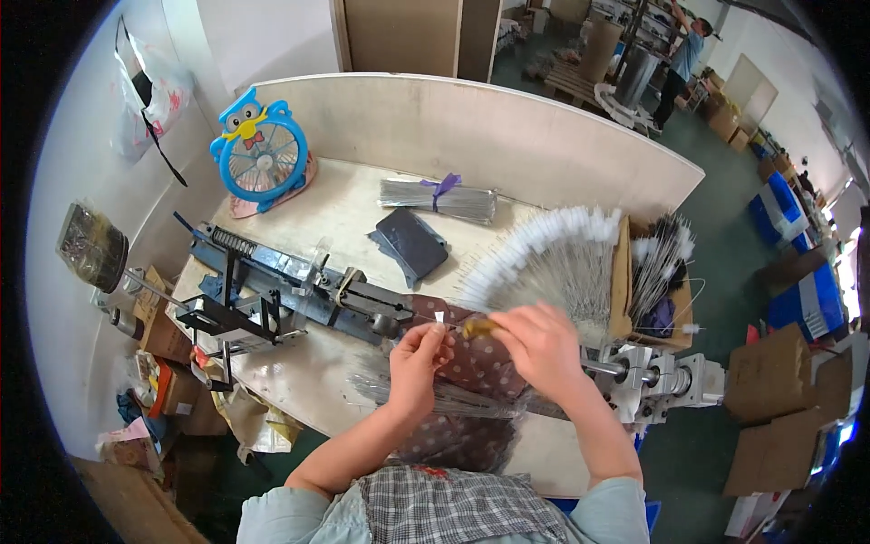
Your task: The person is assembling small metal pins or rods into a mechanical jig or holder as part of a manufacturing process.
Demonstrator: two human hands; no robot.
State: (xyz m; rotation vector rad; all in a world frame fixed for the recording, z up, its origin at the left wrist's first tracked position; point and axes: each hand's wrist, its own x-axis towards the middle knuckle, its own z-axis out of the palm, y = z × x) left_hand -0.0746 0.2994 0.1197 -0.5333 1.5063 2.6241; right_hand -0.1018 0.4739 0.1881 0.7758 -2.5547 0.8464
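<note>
My left hand (420, 363) is closed in a pinch on a small white piece (439, 317) pointing up from the fingertips. Close beside it on the right, my right hand (544, 352) grips a short yellow-brown handled tool (478, 327), whose working end is too small to make out. Both hands are above a brown polka-dot cloth (471, 358). A bundle of thin metal wires (467, 399) lies on that cloth under my forearms. Behind my right hand spreads a fan of thin wires with white tufted ends (562, 258).
A metal bench fixture (335, 299) runs along the left of the table. Further back are a dark flat pad (410, 247), a wire bundle tied in purple (439, 199) and a blue owl-shaped fan (263, 154). A cardboard box (623, 281) of wires stands right; another person (684, 68) is far off.
</note>
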